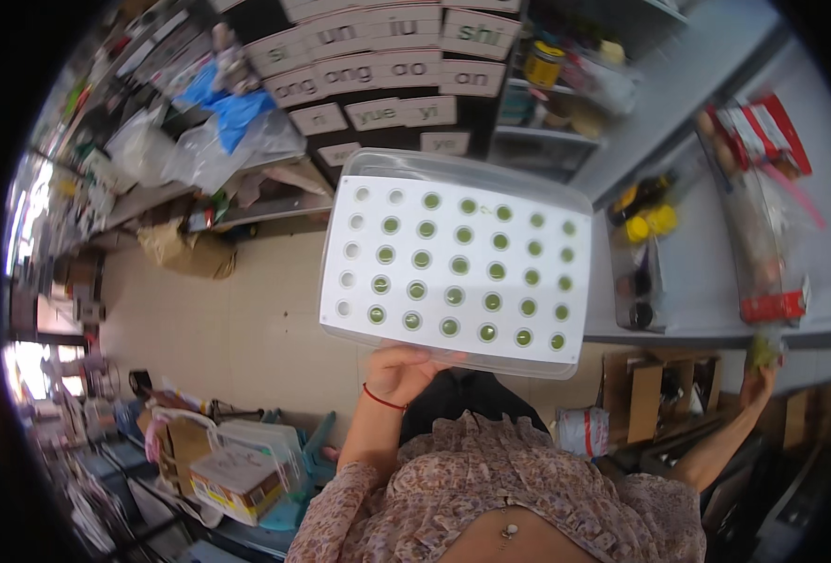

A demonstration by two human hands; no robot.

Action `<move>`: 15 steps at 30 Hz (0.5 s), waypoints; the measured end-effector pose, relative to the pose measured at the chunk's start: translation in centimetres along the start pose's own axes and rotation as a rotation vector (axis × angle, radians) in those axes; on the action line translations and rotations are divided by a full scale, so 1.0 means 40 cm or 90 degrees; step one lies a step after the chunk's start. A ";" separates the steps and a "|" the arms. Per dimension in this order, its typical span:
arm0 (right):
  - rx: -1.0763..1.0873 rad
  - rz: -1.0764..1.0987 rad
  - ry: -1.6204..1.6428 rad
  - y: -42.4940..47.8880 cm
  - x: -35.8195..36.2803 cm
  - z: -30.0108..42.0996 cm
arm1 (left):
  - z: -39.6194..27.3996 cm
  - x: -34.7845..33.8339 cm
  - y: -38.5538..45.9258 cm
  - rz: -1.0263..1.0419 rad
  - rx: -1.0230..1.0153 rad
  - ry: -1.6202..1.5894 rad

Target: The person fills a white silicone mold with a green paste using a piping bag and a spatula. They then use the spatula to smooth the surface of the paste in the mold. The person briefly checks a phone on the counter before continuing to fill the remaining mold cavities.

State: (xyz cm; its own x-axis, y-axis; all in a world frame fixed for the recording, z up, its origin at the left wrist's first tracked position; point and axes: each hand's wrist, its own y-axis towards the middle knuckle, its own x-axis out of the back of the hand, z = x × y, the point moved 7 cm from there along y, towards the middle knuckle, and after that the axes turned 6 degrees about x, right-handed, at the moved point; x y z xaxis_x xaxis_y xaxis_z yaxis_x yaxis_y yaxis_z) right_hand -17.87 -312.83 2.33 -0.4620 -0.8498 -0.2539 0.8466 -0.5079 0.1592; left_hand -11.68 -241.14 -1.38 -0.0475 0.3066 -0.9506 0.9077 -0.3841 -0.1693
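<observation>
My left hand, with a red cord at the wrist, grips the near edge of a clear plastic box. On the box lies a white perforated board with rows of round holes. Most holes show green contents; several at the left, such as a pale hole, show no green. A small green smear marks the board near its far edge. Far out to the right, my right hand is closed around a small, blurred clear container with something green in it, by the counter's edge.
A grey counter at right carries yellow-capped bottles, a red-and-white packet and a red box. Cardboard boxes stand below. Ahead are lettered cards; a cluttered shelf and a brown bag are left.
</observation>
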 end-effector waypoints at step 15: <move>-0.268 0.073 0.148 -0.408 -0.408 -0.349 | -0.165 0.096 -0.242 -0.041 -0.199 -0.040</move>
State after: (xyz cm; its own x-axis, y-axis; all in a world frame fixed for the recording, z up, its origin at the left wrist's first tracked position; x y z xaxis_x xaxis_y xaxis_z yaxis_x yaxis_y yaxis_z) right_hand -20.45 -288.71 -9.44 -0.3296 -0.8183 -0.4709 0.9437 -0.2713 -0.1891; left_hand -17.89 -230.51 -1.68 -0.1255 0.2634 -0.9565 0.9857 -0.0764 -0.1504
